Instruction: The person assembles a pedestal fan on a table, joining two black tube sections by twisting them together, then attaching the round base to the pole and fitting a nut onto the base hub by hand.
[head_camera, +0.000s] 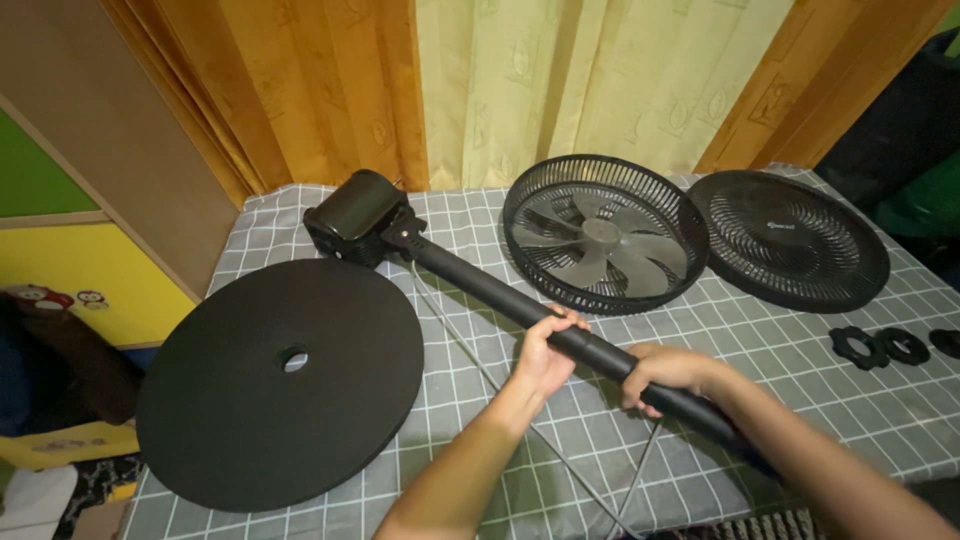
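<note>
Around smooth black cylindrical pole (500, 297), fingers (560, 318)

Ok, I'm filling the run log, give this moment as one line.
left hand: grips pole | right hand: grips pole | base: flat at left | grilles: apart, behind pole

A big round black base (280, 385) with a hole in the middle lies left of the hands. Up past the hands sits a black cage with grey blades (603, 235). Another black cage (788, 240) lies beside it. Small black rings (860, 347) sit to the right. Orange and yellow curtains (480, 85) hang far behind.
</note>
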